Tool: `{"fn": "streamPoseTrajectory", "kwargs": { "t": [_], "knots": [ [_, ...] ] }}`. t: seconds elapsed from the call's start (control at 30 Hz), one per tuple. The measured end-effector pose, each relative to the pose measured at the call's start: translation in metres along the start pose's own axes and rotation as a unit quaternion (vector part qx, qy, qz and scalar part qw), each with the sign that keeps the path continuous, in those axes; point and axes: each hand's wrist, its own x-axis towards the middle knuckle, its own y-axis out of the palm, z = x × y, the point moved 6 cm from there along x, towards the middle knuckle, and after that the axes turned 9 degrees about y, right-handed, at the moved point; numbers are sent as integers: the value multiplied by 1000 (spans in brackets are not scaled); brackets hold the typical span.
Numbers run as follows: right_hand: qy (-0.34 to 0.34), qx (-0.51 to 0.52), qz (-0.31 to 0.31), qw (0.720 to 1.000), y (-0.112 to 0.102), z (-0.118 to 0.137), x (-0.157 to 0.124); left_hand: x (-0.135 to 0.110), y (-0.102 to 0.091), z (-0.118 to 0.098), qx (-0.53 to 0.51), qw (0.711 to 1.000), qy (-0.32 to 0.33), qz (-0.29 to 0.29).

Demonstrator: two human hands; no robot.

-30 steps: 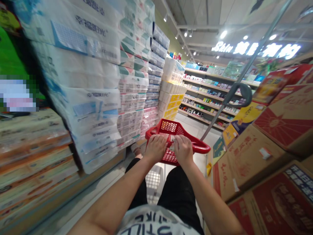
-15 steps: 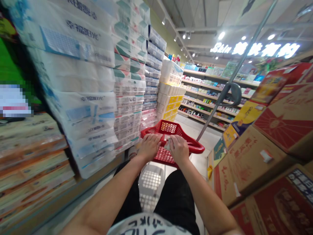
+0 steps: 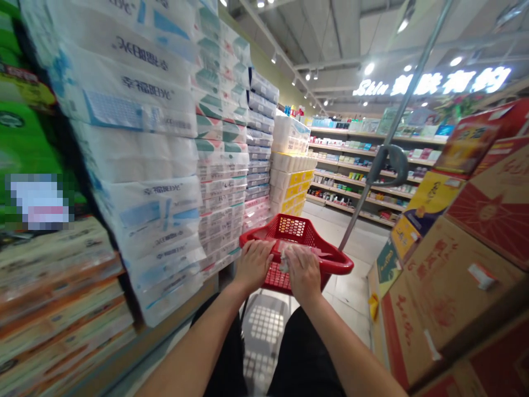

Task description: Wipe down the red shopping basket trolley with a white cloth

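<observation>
Red plastic basket (image 3: 295, 231) in a supermarket aisle, seen from the head camera: it hangs ahead of the person's knees, above the pale floor tiles, between stacked tissue packs (image 3: 140, 138) on one side and cardboard cartons (image 3: 433, 275) on the other. The left hand (image 3: 253, 264) is closed over the basket's near rim, fingers curled down inside. The right hand (image 3: 303, 270) lies just beside it on the same rim, fingers bent over the edge and over a pale crumpled scrap (image 3: 284, 258); what the scrap is cannot be told.

Against the frame half a second ago, both hands keep their hold in the same places and the basket sits a touch lower and further right in view. The printed shirt at the bottom edge has gone out of sight, and more of the green packs (image 3: 25, 138) shows at far left. The grey pole (image 3: 388, 165) with its curved grip still slants up from behind the basket.

Blue lettering on the tissue packs reads 幸福阳光, and some packs lie upside down. An illuminated sign (image 3: 430, 82) over the far shelves (image 3: 355, 165) begins "Skin", followed by glowing Chinese characters too washed out to read. Print on the red and yellow cartons is blurred.
</observation>
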Motion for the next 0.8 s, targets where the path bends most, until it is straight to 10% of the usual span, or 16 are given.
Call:
{"fn": "streamPoseTrajectory", "kwargs": {
  "t": [0.8],
  "knots": [
    [-2,9,88,996,-1,0,18,1,3,-9,-13,1000,-9,-21]
  ]
}}
